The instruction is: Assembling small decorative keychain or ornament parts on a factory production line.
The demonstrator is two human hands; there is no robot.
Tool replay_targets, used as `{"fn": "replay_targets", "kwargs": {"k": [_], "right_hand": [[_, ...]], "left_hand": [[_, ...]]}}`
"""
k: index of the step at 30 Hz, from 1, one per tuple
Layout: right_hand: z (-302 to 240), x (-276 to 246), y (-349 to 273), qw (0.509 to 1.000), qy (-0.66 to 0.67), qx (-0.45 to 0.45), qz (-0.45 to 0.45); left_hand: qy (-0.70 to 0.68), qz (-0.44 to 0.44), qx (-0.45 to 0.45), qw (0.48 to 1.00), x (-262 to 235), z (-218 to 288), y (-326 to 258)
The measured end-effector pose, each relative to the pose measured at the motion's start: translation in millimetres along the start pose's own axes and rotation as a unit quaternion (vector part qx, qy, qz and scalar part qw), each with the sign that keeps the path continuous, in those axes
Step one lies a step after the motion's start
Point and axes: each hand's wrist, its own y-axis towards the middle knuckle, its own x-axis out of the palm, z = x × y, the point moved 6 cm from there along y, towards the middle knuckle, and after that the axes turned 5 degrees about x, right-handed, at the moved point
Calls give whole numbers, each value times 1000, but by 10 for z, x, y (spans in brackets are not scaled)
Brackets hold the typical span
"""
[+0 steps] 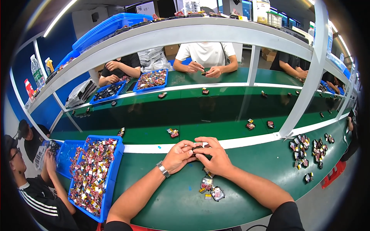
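My left hand (177, 158), with a metal watch band on the wrist, and my right hand (214, 157) meet above the green table (162, 204). Between them, the fingertips of both hands pinch a small black plastic part (197, 148). Fingers cover much of it, so its exact kind does not show. Just below my hands on the table lie a small circuit-board assembly (207, 182), red with yellow and silver pieces, and a dark-cased one (218, 193). A small silver-yellow piece (208, 196) sits beside them.
On my left stands a blue bin (119, 154) heaped with red boards. Clusters of assemblies (300, 148) lie at right. A white frame post (306, 77) and shelf rail (185, 32) rise ahead. Beyond, assemblies (173, 133) rest on a green belt. Several people work around.
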Motion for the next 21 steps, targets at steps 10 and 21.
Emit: {"fn": "replay_targets", "kwargs": {"k": [10, 21], "right_hand": [[63, -10, -12, 1000, 8, 16, 19], [76, 16, 17, 999, 32, 29, -5]], "left_hand": [[2, 3, -4, 1000, 8, 2, 11], [10, 18, 10, 1000, 19, 6, -2]]}}
